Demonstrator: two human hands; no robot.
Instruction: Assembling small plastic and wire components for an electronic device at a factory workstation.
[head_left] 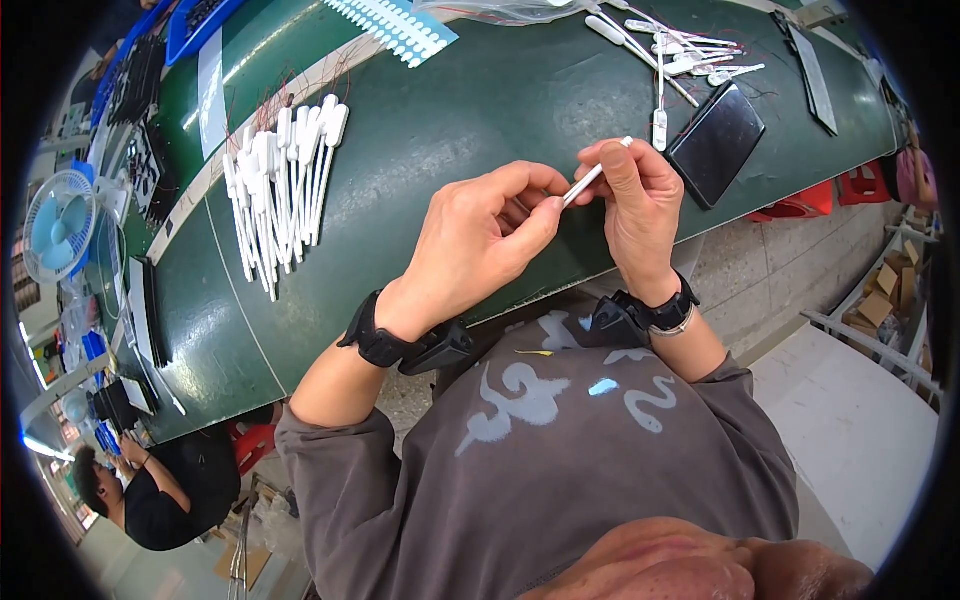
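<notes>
Between my two hands is a slim white plastic stick (583,187), held at a slant above the near side of the green table. My left hand (490,222) pinches its lower end between thumb and fingers. Around the upper end, the thumb and fingers of my right hand (640,205) are closed, with a white tip showing past the thumb. A bundle of similar white sticks with wider paddle-like ends (285,180) lies to the left, thin red wires trailing from them. More white sticks (690,60) lie loosely at the far right.
A black smartphone (718,145) lies right of my right hand. A sheet of white stickers (395,30) and a clear plastic bag (510,10) sit at the far edge. A blue fan (60,225) and a seated co-worker (165,490) are at left. Red stools (800,203) stand beyond the table's right edge.
</notes>
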